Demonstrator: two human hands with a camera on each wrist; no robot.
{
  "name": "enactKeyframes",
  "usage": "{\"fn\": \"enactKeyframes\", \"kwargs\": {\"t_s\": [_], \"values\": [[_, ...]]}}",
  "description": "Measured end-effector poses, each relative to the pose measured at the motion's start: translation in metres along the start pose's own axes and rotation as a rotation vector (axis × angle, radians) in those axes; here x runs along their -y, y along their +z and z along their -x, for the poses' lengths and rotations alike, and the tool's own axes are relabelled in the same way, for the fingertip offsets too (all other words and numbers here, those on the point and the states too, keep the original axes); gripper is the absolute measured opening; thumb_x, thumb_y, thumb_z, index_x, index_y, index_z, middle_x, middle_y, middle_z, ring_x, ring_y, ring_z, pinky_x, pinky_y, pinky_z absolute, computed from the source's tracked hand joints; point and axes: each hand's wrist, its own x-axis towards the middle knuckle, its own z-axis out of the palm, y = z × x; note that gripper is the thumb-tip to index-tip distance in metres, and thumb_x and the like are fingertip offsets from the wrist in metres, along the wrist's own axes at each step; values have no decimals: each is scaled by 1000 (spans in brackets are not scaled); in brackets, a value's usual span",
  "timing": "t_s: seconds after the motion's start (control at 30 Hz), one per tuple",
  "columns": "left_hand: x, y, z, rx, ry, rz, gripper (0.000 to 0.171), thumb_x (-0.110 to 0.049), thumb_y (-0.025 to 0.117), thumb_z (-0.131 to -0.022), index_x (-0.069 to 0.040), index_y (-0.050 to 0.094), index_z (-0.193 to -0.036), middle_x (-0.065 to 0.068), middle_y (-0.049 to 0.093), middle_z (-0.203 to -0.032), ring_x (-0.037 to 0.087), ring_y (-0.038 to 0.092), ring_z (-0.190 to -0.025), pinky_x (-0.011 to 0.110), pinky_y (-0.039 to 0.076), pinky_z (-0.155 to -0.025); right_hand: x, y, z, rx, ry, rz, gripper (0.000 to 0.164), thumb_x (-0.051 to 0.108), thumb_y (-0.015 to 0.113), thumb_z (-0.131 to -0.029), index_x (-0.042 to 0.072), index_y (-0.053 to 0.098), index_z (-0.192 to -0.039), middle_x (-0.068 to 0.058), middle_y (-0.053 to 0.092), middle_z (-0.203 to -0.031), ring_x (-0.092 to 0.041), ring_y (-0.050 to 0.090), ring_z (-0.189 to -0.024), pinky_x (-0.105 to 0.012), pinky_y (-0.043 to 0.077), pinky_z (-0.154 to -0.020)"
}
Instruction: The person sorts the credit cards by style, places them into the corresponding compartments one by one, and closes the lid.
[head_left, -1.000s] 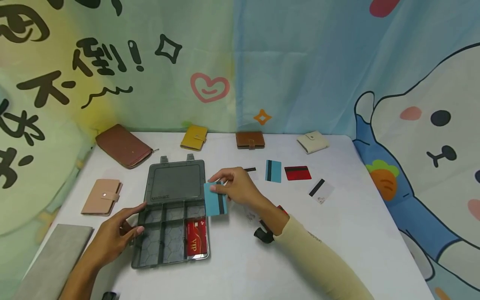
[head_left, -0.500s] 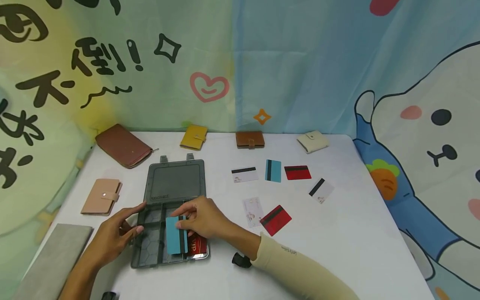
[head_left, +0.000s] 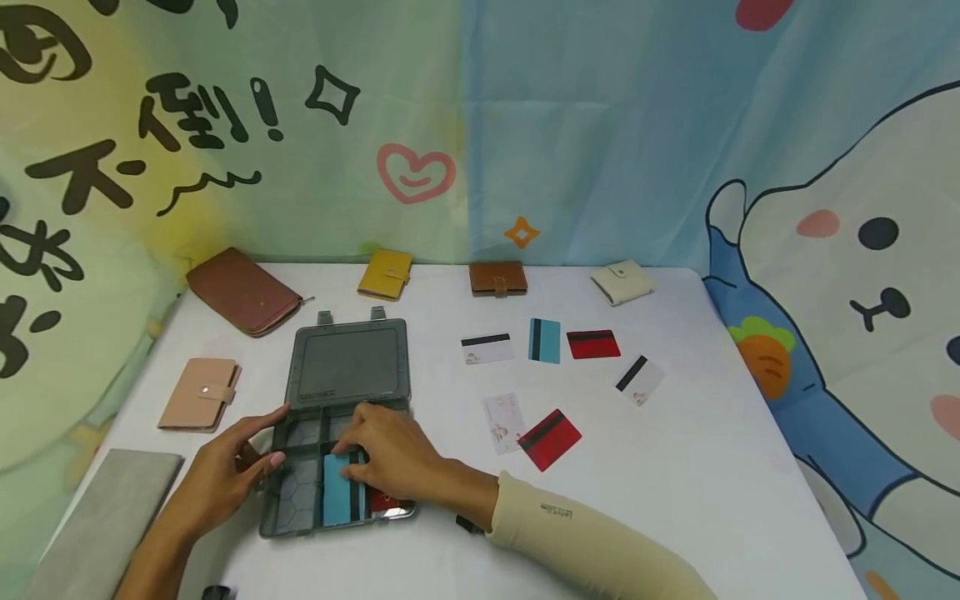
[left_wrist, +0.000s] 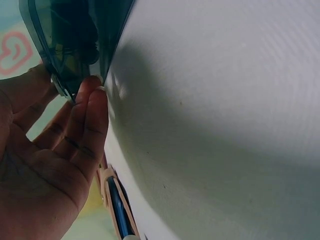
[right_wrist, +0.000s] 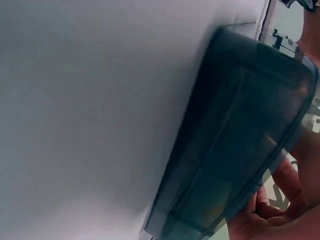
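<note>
A grey compartment box (head_left: 274, 521) lies with its lid (head_left: 348, 362) folded back. My left hand (head_left: 225, 475) holds the box's left edge, thumb and fingertips against it; the left wrist view shows these fingertips (left_wrist: 95, 95) at the box's side. My right hand (head_left: 390, 446) pinches a blue card (head_left: 337, 492) with a dark stripe at its upper edge. The card sits in the lower middle compartment, partly covered by the fingers. A red card (head_left: 384, 502) in the lower right compartment is mostly hidden by the right hand. The right wrist view shows the box's side wall (right_wrist: 225, 140).
Right of the box lie white cards (head_left: 486, 350), another blue card (head_left: 544, 341) and red cards (head_left: 550, 439). Along the back are a brown wallet (head_left: 243, 292), a yellow wallet (head_left: 386, 274) and others. At the left are a pink wallet (head_left: 197, 395) and a grey slab (head_left: 108, 512).
My right hand has carried the blue card left and down, from beside the box into the lower middle compartment. My left hand has stayed at the box's edge.
</note>
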Motion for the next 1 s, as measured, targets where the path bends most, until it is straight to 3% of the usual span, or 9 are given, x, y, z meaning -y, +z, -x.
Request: {"fn": "enactKeyframes", "kwargs": {"t_s": [0.1,0.2,0.33,0.43,0.63,0.77,0.87,1.0], "values": [[0,1,0,-1,9,0,66,-10,75,-88,-19,49,-148,8,60,-113,3,48,-61,24,40,-49,-6,-6,-1,-10,8,-37,28,39,78,-86,26,77,-112,8,57,-101,3,47,-77,-12,37,-65],[0,1,-1,-7,11,-14,67,-10,75,-88,-20,49,-148,8,60,-113,3,48,-61,24,39,-49,-22,-19,-6,-31,36,-152,30,38,79,-86,25,77,-112,6,60,-100,1,50,-74,-15,41,-69],[1,0,0,-10,9,-15,68,-9,75,-88,-21,48,-149,8,60,-114,3,47,-61,24,39,-49,-58,-41,-15,-68,99,-341,31,34,82,-83,21,76,-111,1,66,-101,-6,56,-76,-19,47,-69],[1,0,0,-11,14,-11,68,-8,75,-88,-20,48,-149,8,60,-114,3,47,-60,24,39,-48,-91,-57,-20,-95,184,-395,36,34,83,-82,20,74,-114,-1,67,-105,-11,58,-80,-25,50,-66],[0,0,1,-9,22,5,67,-8,74,-88,-19,48,-149,8,59,-114,3,46,-59,24,39,-48,-154,-87,-22,-110,383,-287,47,32,87,-78,20,70,-121,-4,64,-115,-21,58,-98,-36,51,-79],[0,1,1,-7,19,15,66,-8,74,-89,-19,49,-149,9,59,-114,3,46,-60,24,39,-48,-188,-97,-16,-74,451,-142,49,30,90,-74,17,70,-118,-6,61,-118,-24,56,-107,-40,47,-92],[1,0,1,-2,9,14,66,-9,74,-89,-20,48,-149,9,59,-114,3,46,-60,24,39,-49,-201,-100,-12,-43,463,-53,50,29,92,-71,15,71,-114,-5,60,-117,-22,54,-109,-39,44,-99],[0,0,1,-1,0,14,66,-9,74,-89,-20,48,-149,9,59,-113,4,46,-60,25,38,-49,-202,-101,-12,-13,470,-52,45,29,92,-70,12,72,-106,-6,60,-112,-23,54,-108,-40,45,-99]]}}
